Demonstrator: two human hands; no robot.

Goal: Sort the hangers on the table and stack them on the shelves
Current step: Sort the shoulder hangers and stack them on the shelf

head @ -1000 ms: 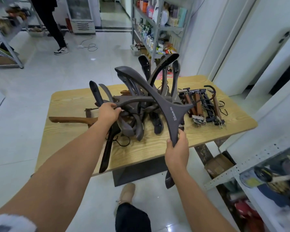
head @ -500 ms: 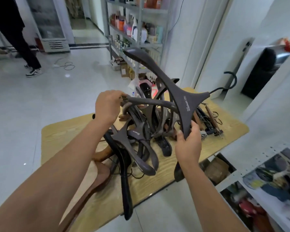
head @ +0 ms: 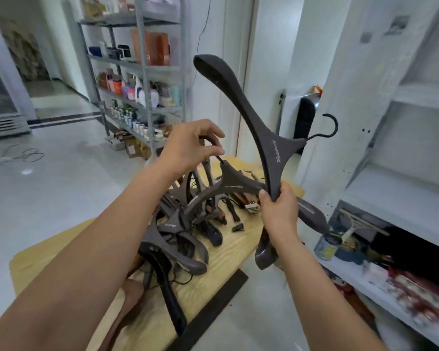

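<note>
My right hand (head: 276, 211) grips the lower arm of a dark grey wide-shouldered hanger (head: 259, 127) held upright above the table, its hook pointing right toward the white shelves (head: 395, 188). My left hand (head: 190, 145) pinches the hook of a second dark grey hanger (head: 228, 186), lifted off the pile, one arm of it reaching my right hand. A tangled pile of dark hangers (head: 178, 231) lies on the light wooden table (head: 228, 249), with brown wooden hangers (head: 129, 297) partly hidden under my left forearm.
Clip hangers (head: 249, 203) lie at the table's far edge. The white shelf unit's lower shelf holds paint cans (head: 327, 247) and clutter. A metal rack of bottles and boxes (head: 137, 92) stands behind the table. Open tiled floor (head: 48, 186) spreads to the left.
The view has swung right toward the white shelves. Both hands rose: the right lifted its hanger higher and more upright, the left pulled a second hanger up out of the pile by its hook.
</note>
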